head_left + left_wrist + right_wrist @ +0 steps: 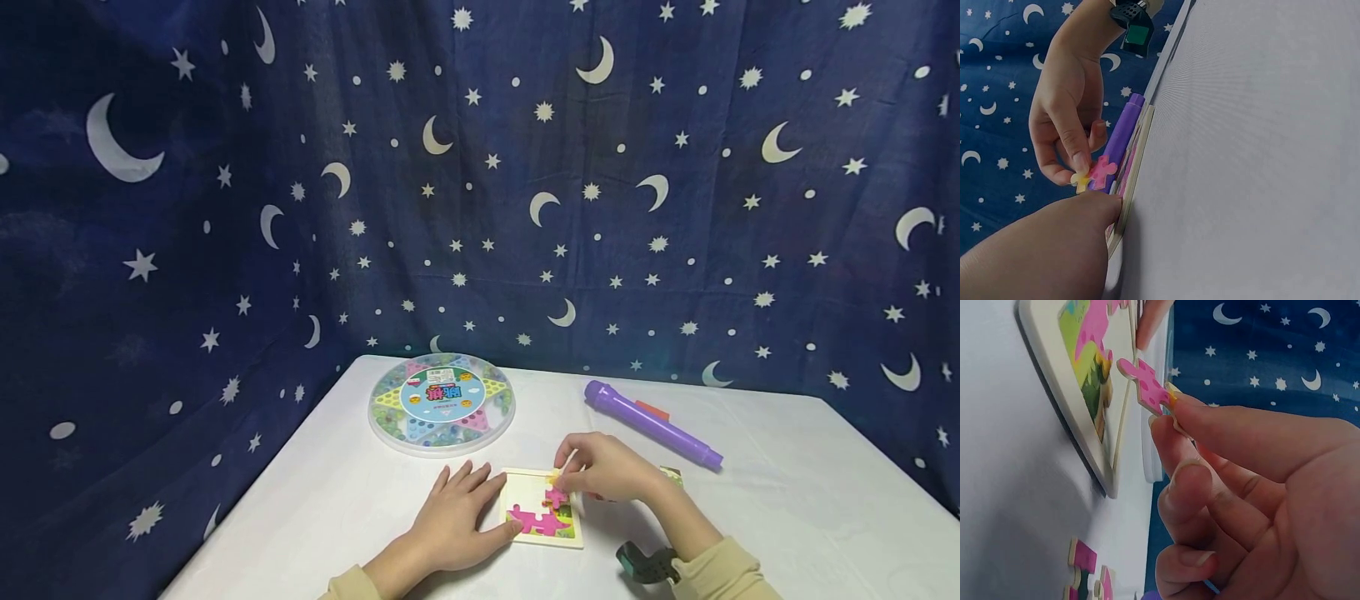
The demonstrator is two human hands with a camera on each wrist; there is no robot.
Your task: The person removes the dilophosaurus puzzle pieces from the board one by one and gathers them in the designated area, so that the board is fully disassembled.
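Note:
My right hand (pixel 609 468) pinches a pink and yellow puzzle piece (pixel 1149 386) between thumb and fingers. In the right wrist view the piece is tilted and held just above a cream-framed puzzle board (pixel 544 542). Pink and green pieces (pixel 542 522) fill the lower part of the board, and its upper left shows a bare cream base. My left hand (pixel 461 523) lies with fingers spread at the board's left side, the thumb on its lower left edge. In the left wrist view the same piece (pixel 1102 170) shows above the board's rim.
A round Chinese checkers box (pixel 442 404) with marbles lies at the back left. A purple toy microphone (pixel 652 423) lies behind my right hand. Loose puzzle pieces (pixel 1083 556) rest on the white table to the board's right, mostly hidden by the right arm in the head view.

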